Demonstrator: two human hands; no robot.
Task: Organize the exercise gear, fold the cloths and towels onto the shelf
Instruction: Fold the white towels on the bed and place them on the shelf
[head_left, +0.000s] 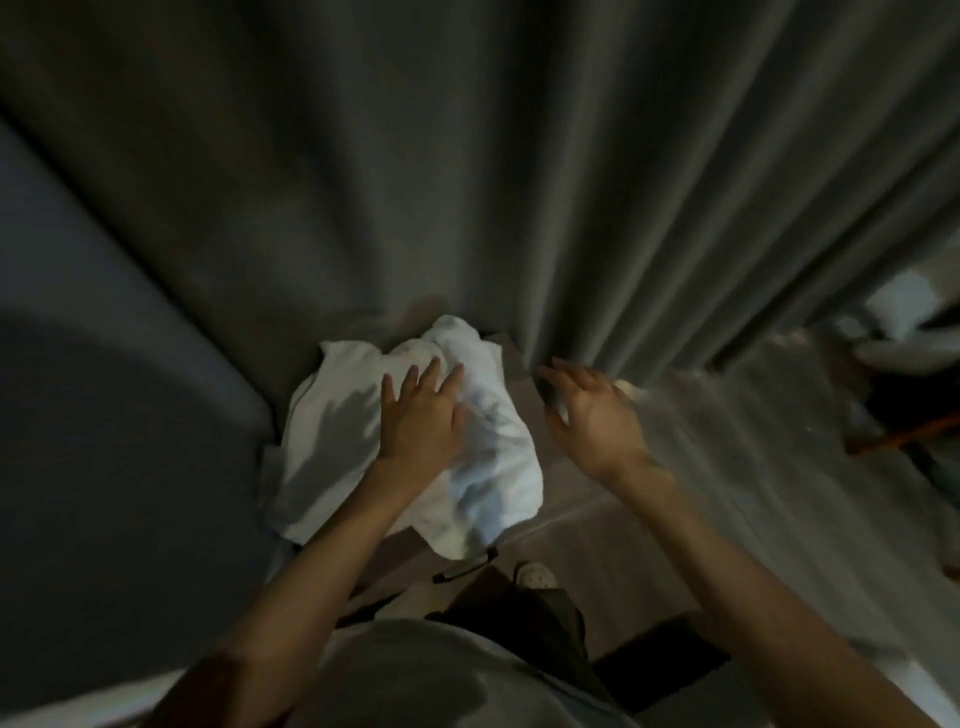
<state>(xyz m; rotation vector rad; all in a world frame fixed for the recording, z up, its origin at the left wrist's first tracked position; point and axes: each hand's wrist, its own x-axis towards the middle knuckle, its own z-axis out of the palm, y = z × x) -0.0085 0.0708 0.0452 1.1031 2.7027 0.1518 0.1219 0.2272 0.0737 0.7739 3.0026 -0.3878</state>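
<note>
Head view: left hand (421, 415), grip spread flat, is pressing on white cloth (332, 431) crumpled beneath it on the floor. Right hand (592, 415), grip loosely spread and empty, is hovering just beside the cloth's right edge; left is nearer.

The room is dim and the picture is soft and a bit blurry all over. The crumpled white cloth (415, 441) is the brightest thing. The left hand (421, 415) throws a dark shadow on it. The long grey curtain (467, 182) bends and stretches near the edges. The far right side is smeared.
</note>
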